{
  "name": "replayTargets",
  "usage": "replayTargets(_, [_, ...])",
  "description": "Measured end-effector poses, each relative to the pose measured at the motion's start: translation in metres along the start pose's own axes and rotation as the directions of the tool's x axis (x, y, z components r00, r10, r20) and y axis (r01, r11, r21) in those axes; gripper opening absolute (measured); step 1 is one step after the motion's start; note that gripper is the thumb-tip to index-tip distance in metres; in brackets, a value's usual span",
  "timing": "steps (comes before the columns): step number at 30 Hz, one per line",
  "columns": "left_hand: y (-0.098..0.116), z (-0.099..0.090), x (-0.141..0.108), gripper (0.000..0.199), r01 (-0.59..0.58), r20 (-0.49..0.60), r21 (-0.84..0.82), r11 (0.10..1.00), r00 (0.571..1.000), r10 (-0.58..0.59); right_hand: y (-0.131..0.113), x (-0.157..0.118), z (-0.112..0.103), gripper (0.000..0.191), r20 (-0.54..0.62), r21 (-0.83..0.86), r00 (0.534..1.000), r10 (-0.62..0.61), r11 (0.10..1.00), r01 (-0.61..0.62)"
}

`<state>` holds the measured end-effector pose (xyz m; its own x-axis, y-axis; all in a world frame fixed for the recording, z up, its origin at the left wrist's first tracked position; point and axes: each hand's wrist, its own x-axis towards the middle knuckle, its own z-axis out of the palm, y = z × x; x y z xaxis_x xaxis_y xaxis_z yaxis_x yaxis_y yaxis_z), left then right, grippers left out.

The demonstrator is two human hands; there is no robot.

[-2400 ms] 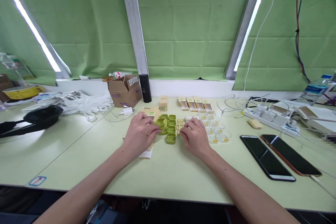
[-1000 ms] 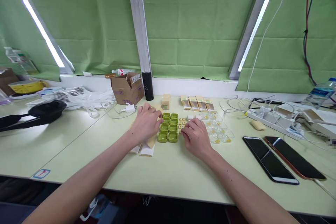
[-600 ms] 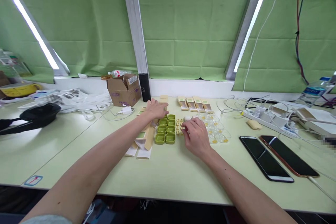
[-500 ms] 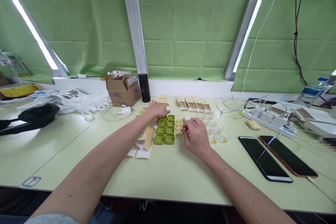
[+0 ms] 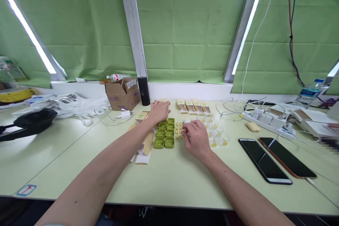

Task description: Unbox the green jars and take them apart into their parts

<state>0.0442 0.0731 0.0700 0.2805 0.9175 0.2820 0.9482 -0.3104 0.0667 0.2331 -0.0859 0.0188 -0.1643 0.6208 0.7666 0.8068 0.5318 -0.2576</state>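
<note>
My left hand (image 5: 159, 111) reaches past the far end of two rows of small green square trays (image 5: 161, 133), its fingers stretched out over a cream cardboard piece (image 5: 163, 99). My right hand (image 5: 197, 135) is beside small yellow pieces (image 5: 177, 131) set in rows. Its fingers are curled with thumb and index close together; what they hold, if anything, is hidden. Beyond its knuckles shows a small white object (image 5: 187, 121). Clear plastic pieces with yellow centres (image 5: 224, 143) lie to its right. Folded cream boxes (image 5: 143, 158) lie under my left forearm.
Several cream boxes (image 5: 194, 107) lie at the back. A brown carton (image 5: 123, 97) and a black cylinder (image 5: 143, 91) stand back left. Two phones (image 5: 265, 160), a power strip (image 5: 270, 126) and cables lie right. White straps (image 5: 76, 104) and a black pouch (image 5: 39, 122) lie left.
My left hand has moved slightly farther back, over the cream cardboard beyond the green trays. My right hand stays in nearly the same place. The view has shifted a little.
</note>
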Motion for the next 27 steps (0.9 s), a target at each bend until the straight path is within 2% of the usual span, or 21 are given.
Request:
replayTargets(4, [0.013,-0.015,-0.016,0.050,-0.060,-0.109,-0.077,0.995,0.993,0.052,0.001,0.002,-0.004,0.015,-0.023,0.015,0.999,0.025,1.000,-0.025])
replayTargets(6, [0.019,-0.024,-0.029,0.046,-0.149,-0.193,-0.276,0.950,0.976,0.097,0.004,0.004,-0.005,0.021,-0.038,0.042,0.997,0.062,0.997,-0.060])
replayTargets(7, [0.022,-0.028,-0.037,0.044,-0.208,-0.235,-0.389,0.898,0.964,0.121,0.006,0.005,-0.005,0.025,-0.051,0.064,0.995,0.089,0.994,-0.085])
replayTargets(9, [0.029,-0.036,-0.055,0.043,-0.302,-0.283,-0.608,0.734,0.947,0.154,0.010,0.006,-0.004,0.035,-0.085,0.138,0.984,0.158,0.980,-0.146])
replayTargets(11, [0.035,-0.039,-0.075,0.046,-0.300,-0.257,-0.811,0.503,0.954,0.155,0.014,0.007,-0.002,0.048,-0.106,0.252,0.967,0.232,0.947,-0.199])
replayTargets(13, [0.040,-0.039,-0.094,0.050,-0.213,-0.176,-0.946,0.244,0.970,0.165,0.015,0.008,0.000,0.064,-0.088,0.381,0.960,0.267,0.899,-0.215])
replayTargets(15, [0.046,-0.035,-0.110,0.050,-0.131,-0.127,-0.991,0.014,0.976,0.179,0.013,0.008,0.001,0.076,-0.037,0.485,0.967,0.252,0.850,-0.203])
replayTargets(17, [0.050,-0.030,-0.122,0.048,-0.052,-0.077,-0.991,-0.125,0.976,0.205,0.010,0.006,0.002,0.078,0.029,0.558,0.973,0.228,0.804,-0.205])
replayTargets(19, [0.053,-0.026,-0.129,0.048,0.016,-0.021,-0.986,-0.166,0.975,0.220,0.007,0.005,0.002,0.072,0.070,0.609,0.969,0.236,0.760,-0.229])
replayTargets(22, [0.055,-0.022,-0.132,0.049,0.052,0.028,-0.991,-0.126,0.982,0.187,0.001,0.004,0.000,0.066,0.061,0.650,0.964,0.258,0.723,-0.235])
replayTargets(27, [0.051,-0.012,-0.131,0.046,0.037,0.032,-0.998,-0.042,0.993,0.116,-0.004,0.006,-0.006,0.060,-0.026,0.595,0.965,0.262,0.780,-0.196])
